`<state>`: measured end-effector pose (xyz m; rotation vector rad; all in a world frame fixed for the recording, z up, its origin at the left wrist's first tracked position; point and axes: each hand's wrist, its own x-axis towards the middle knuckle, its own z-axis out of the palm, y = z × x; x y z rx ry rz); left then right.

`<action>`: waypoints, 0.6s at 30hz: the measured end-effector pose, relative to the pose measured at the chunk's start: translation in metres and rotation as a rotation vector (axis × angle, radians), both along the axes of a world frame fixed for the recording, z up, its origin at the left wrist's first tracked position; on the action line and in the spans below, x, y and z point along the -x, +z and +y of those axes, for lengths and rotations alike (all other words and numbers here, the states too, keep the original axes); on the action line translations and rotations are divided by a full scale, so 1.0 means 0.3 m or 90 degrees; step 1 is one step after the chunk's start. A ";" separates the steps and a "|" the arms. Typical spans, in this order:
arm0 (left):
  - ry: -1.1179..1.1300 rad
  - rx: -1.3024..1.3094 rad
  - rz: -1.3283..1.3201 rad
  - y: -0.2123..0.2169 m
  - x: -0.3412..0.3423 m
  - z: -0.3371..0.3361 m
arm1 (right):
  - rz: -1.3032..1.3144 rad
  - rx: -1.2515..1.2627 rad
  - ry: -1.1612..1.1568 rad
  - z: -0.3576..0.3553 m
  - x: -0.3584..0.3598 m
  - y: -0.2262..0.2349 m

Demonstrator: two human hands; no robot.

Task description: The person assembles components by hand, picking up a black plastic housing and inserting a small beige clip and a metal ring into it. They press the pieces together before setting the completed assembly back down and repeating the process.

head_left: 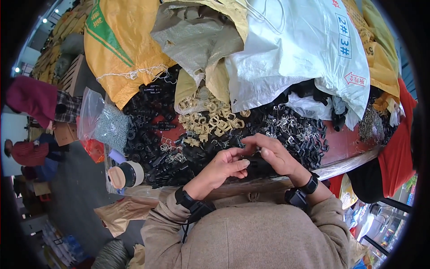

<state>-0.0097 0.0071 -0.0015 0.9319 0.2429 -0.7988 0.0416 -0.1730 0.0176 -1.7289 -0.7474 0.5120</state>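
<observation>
My left hand (224,168) and my right hand (274,153) face each other over the near edge of the table. The left thumb and fingers are drawn together, pointing right. On the right, the fingers bend over toward the left hand, with the thumb beside them. Whatever they grip between them is dark or hidden, and I cannot make it out. Beyond the hands lies a heap of cream plastic clips (215,119). Black plastic fittings (148,107) are piled to the left. Small black parts with metal loops (300,136) spread out to the right.
Yellow (130,40), grey-lined and white woven sacks (295,54) spill over the table's far side. A bag of small pale pieces (111,127) sits at the left edge, near a lidded cup (127,175). Red tabletop (345,143) shows at right. Other people (31,152) are far left.
</observation>
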 end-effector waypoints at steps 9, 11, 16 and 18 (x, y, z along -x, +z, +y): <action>0.026 0.004 0.000 -0.002 -0.005 -0.009 | 0.051 -0.137 0.158 0.013 0.003 -0.026; 0.043 0.038 -0.037 0.001 -0.002 -0.019 | 0.073 -0.133 0.158 0.008 -0.001 -0.024; 0.059 0.052 -0.057 -0.016 0.006 -0.022 | 0.177 -0.172 0.073 -0.001 0.030 -0.044; 0.065 0.053 -0.057 -0.010 0.007 -0.026 | 0.216 -0.209 0.026 0.003 0.041 -0.045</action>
